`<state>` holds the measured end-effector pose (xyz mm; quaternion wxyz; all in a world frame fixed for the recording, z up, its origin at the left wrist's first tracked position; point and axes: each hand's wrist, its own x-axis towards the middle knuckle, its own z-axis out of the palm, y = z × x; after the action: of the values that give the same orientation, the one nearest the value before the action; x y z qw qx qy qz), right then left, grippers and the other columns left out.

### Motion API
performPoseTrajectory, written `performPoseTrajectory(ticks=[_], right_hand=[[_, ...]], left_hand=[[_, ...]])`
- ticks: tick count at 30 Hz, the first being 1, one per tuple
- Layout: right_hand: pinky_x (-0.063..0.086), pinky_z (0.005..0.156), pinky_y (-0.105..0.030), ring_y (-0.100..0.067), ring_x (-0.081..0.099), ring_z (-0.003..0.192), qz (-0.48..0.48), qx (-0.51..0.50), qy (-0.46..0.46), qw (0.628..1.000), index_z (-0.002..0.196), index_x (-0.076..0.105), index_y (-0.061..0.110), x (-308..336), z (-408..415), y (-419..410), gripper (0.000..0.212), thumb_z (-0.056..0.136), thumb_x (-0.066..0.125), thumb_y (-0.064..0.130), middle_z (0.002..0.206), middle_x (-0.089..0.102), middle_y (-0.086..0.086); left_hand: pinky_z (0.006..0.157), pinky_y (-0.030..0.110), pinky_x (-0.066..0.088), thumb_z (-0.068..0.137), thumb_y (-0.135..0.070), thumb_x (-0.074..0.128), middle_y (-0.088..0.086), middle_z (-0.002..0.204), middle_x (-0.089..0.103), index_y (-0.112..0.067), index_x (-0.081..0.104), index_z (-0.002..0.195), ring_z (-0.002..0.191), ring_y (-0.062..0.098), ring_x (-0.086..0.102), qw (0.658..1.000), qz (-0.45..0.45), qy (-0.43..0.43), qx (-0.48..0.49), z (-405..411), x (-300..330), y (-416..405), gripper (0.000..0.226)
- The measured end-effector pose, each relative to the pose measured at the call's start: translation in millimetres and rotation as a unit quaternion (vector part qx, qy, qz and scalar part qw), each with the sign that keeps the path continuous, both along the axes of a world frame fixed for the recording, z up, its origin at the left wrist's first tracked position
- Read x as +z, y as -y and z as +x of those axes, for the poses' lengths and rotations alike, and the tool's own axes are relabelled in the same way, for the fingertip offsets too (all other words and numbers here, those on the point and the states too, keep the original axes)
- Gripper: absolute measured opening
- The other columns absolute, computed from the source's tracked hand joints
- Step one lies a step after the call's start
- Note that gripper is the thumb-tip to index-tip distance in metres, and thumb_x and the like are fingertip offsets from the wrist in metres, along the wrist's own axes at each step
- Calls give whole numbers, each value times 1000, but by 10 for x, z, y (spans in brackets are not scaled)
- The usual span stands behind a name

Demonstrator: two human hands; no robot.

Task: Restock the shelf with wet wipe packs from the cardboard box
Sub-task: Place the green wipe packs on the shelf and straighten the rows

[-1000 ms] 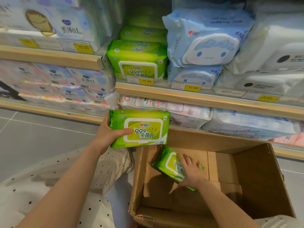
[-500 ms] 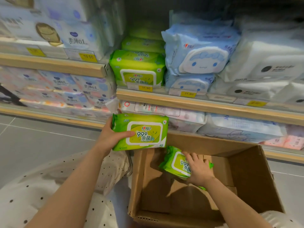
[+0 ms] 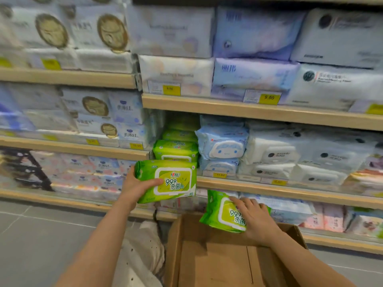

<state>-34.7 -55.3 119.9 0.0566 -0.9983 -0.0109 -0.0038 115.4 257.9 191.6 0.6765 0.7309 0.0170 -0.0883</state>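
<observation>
My left hand (image 3: 135, 186) grips a green wet wipe pack (image 3: 167, 180) by its left end and holds it level just in front of the shelf edge (image 3: 269, 188). A row of the same green packs (image 3: 176, 149) sits on that shelf right behind it. My right hand (image 3: 256, 219) clasps a second green pack (image 3: 222, 215), tilted, above the far rim of the open cardboard box (image 3: 215, 264). The visible part of the box's inside holds no packs.
Blue cartoon-face packs (image 3: 222, 149) and white packs (image 3: 277, 154) stand right of the green row. Tissue packs fill the higher shelves (image 3: 176, 76). Pink and white packs (image 3: 329, 219) line the lowest shelf behind the box. Grey floor tiles (image 3: 41, 235) lie to the left.
Both hands rose with their packs. The right hand lifted its pack out of the box to above the rim; the left pack came up near the green row. My view tilted upward.
</observation>
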Motion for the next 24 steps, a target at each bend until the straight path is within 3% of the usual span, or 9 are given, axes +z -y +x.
performPoseTrajectory(ticks=[2,6,12,16,19,24], right_hand=[[35,90,-44,-26,38,120,-3,15,38,999,134,-5,40,268,111,-127,94,68,57,64,132,39,-2],[40,83,-45,-28,46,113,-27,58,84,994,137,2,37,685,383,-484,100,60,59,67,125,47,-4],[39,86,-45,-28,42,114,-15,139,141,980,140,7,33,1113,953,-1246,105,58,70,45,128,43,-5],[40,85,-45,-28,46,111,-34,177,190,965,139,17,30,1293,1384,-1687,104,56,74,53,126,47,-6],[46,81,-48,-33,56,103,-99,195,231,948,136,29,24,1360,1716,-1786,105,48,81,46,118,56,-13],[50,74,-54,-35,60,97,-201,162,231,938,131,38,22,1395,2168,-1629,115,28,89,33,111,60,-18]], left_hand=[[85,42,53,29,-29,91,4,112,63,-24,48,117,98,25,63,1000,6,23,20,5,241,-211,98],[88,47,53,17,-46,91,5,118,63,-20,46,130,100,26,63,996,11,54,73,66,534,-700,124],[90,48,51,41,-24,93,9,121,60,-16,45,129,102,28,61,987,7,79,138,50,748,-1310,101],[91,47,50,26,-40,87,7,117,60,-17,46,130,103,27,60,981,16,77,179,129,657,-1615,115],[93,49,49,23,-45,85,7,120,59,-17,44,130,105,28,59,976,14,76,202,240,509,-1783,118],[87,43,50,23,-41,85,6,112,60,-21,48,117,99,27,60,974,9,63,216,454,228,-1840,103]])
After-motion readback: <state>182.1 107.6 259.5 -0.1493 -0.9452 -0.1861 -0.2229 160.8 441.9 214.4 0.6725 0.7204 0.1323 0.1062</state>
